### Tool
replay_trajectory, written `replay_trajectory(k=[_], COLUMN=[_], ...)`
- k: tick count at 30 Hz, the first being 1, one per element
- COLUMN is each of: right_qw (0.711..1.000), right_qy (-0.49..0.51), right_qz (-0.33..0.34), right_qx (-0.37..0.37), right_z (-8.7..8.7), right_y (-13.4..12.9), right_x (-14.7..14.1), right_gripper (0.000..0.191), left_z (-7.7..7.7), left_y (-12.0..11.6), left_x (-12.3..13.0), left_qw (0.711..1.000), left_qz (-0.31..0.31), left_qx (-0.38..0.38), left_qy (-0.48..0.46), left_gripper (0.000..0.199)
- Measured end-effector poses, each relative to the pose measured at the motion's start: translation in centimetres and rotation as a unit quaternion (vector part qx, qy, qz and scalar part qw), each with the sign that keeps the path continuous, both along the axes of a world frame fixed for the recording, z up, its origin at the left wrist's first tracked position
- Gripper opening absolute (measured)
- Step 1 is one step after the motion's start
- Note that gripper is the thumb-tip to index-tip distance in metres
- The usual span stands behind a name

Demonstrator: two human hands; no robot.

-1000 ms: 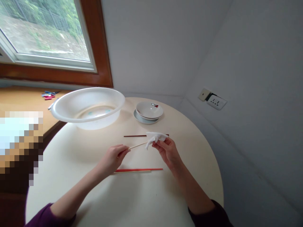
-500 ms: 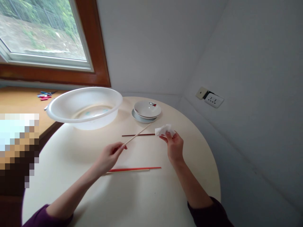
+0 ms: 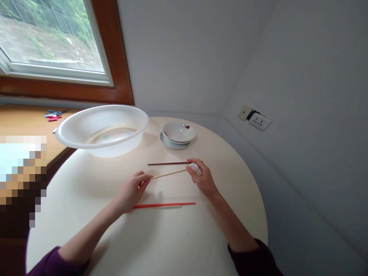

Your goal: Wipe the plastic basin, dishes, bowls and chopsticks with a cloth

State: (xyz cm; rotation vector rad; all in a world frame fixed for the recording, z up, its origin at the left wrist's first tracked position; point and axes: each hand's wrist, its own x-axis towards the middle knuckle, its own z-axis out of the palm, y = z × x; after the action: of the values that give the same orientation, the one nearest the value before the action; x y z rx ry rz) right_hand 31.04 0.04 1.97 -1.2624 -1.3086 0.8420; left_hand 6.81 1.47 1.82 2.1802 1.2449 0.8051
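My left hand point(image 3: 137, 190) pinches one end of a pale wooden chopstick point(image 3: 169, 174), held above the table. At its other end, my right hand point(image 3: 203, 178) is closed around a crumpled white tissue point(image 3: 196, 168), which meets the chopstick's tip. Just beyond, a dark brown chopstick point(image 3: 166, 163) lies across the table, its right end by my right fingers. Nearer to me lie a red chopstick point(image 3: 163, 205) and a pale chopstick point(image 3: 172, 207) side by side, their left ends partly behind my left hand.
A large translucent basin point(image 3: 126, 147) stands at the back left of the round white table point(image 3: 207, 245). Stacked bowls point(image 3: 175, 132) rest on a plate point(image 3: 166, 145) behind the chopsticks. A wooden desk point(image 3: 23, 119) adjoins on the left, and a socket point(image 3: 259, 121) is on the wall.
My right hand has moved down and left, bringing the tissue onto the chopstick's end. The pale chopstick in my left hand has swung from steeply slanted to nearly level.
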Motion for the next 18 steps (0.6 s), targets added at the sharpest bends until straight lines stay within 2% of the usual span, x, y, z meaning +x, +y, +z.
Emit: replay_trajectory(k=[4, 12, 18], right_qw=[0.992, 0.976, 0.967], right_qy=[-0.127, -0.203, -0.244], right_qz=[0.006, 0.024, -0.032], right_qx=[0.017, 0.076, 0.074], right_z=[-0.3, -0.9, -2.5], right_y=[0.0, 0.7, 2.4], right_x=[0.4, 2.0, 5.9], right_gripper=[0.022, 0.016, 0.016], left_z=[-0.2, 0.0, 0.1], left_y=[0.1, 0.2, 1.1], left_x=[-0.1, -0.1, -0.8], left_qw=[1.0, 0.998, 0.994], left_qz=[0.0, 0.012, 0.094], left_qx=[0.019, 0.045, 0.038], left_qy=[-0.011, -0.039, -0.045], left_gripper=[0.031, 0.025, 0.027])
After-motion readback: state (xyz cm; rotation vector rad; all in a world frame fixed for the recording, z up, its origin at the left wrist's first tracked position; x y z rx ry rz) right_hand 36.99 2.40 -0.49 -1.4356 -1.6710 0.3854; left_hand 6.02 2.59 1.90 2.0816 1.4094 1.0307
